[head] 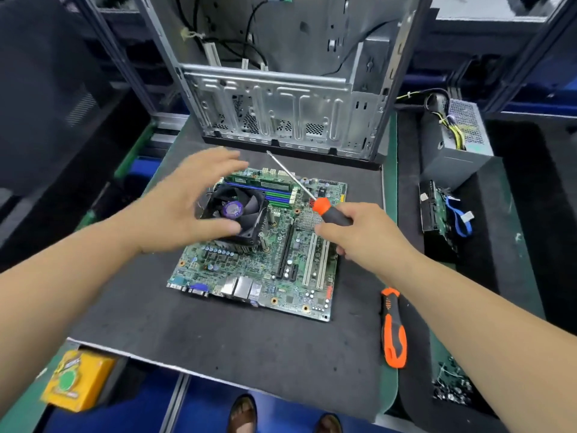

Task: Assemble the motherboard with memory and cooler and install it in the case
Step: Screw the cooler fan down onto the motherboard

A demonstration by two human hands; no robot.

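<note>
A green motherboard (265, 264) lies flat on the dark mat, with a black fan cooler (240, 210) sitting on it and a memory stick (265, 184) in the slots behind. My left hand (187, 201) is spread over the cooler's left side, thumb at its front edge, fingers straight. My right hand (359, 235) grips a screwdriver (324, 210) with an orange and black handle; its shaft points up and left, above the board. The open metal case (281, 104) stands upright just behind the board.
A second orange and black tool (394, 329) lies on the mat at the right. A power supply (459, 142) and a drive with a blue cable (443, 207) sit further right. A pile of screws (452, 385) is at lower right, a yellow box (78, 379) at lower left.
</note>
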